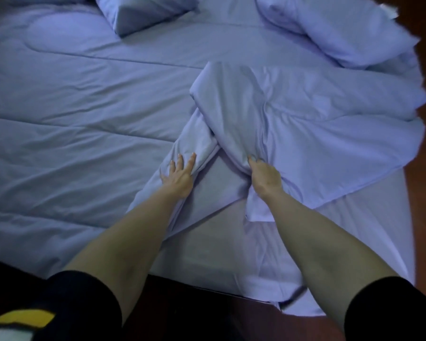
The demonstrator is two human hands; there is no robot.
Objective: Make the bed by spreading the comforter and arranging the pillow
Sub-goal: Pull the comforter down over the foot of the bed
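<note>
A pale blue comforter covers the left part of the bed; its right part is folded back on itself in a bunched flap. My left hand lies flat with straight fingers on a fold of the comforter. My right hand grips a bunch of the folded flap, fingers curled into the fabric. One blue pillow lies at the far middle, a second pillow at the far right corner. Bare sheet shows between my forearms.
The bed's near edge runs just in front of me, with dark wood below it. Reddish-brown floor borders the bed on the right. The sheet's corner hangs over the near right edge.
</note>
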